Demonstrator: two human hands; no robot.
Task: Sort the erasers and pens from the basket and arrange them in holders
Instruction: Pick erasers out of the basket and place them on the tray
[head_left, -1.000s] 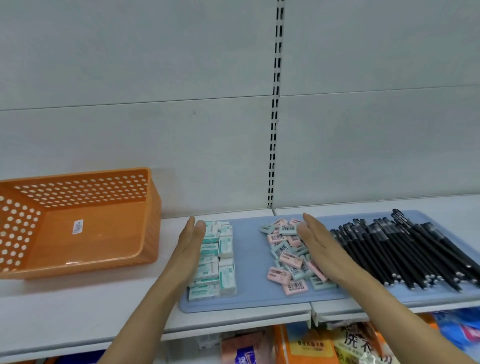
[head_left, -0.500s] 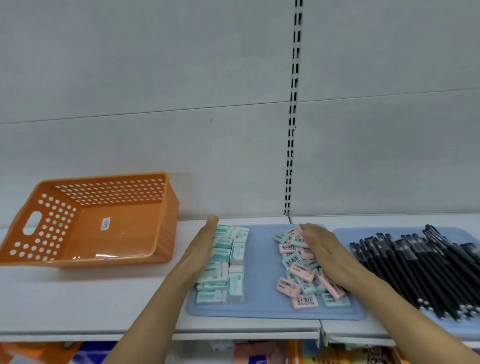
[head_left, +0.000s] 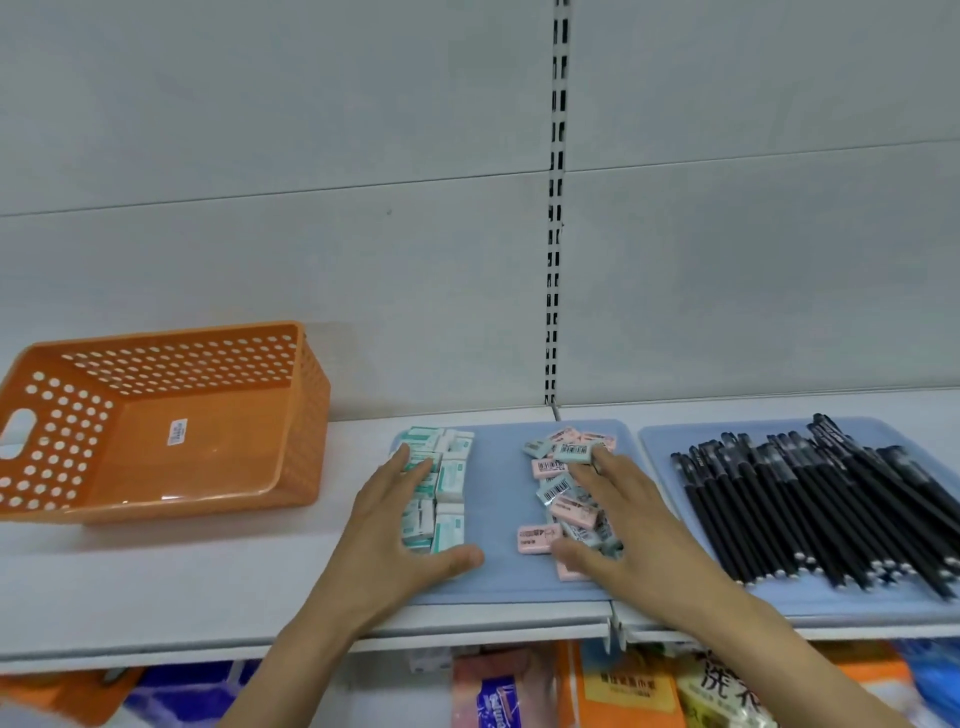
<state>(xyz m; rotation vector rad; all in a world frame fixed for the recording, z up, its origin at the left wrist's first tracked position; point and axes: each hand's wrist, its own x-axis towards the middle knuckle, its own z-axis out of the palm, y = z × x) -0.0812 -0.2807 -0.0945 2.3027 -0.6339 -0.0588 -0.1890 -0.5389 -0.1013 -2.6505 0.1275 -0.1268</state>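
An orange perforated basket (head_left: 218, 499) stands tilted on the white shelf at the left, with nothing in it. On a blue tray (head_left: 498, 571) lie a neat block of white-and-green erasers (head_left: 449, 483) and a loose heap of pink and pale-blue erasers (head_left: 563, 483). My left hand (head_left: 395, 530) lies flat against the left side of the green block, thumb across its near end. My right hand (head_left: 623, 519) rests with spread fingers on the right side of the pink heap. A second blue tray (head_left: 857, 603) holds several black pens (head_left: 810, 504).
The white shelf (head_left: 156, 582) runs the full width, its front edge close below my wrists. A slotted upright (head_left: 555, 208) divides the grey back wall. Packaged goods (head_left: 623, 691) sit on the shelf below.
The view shifted left and drew closer. My left hand turned from edge-on to flat, thumb now wrapping the block's near end. My right hand spread its fingers over the pink heap.
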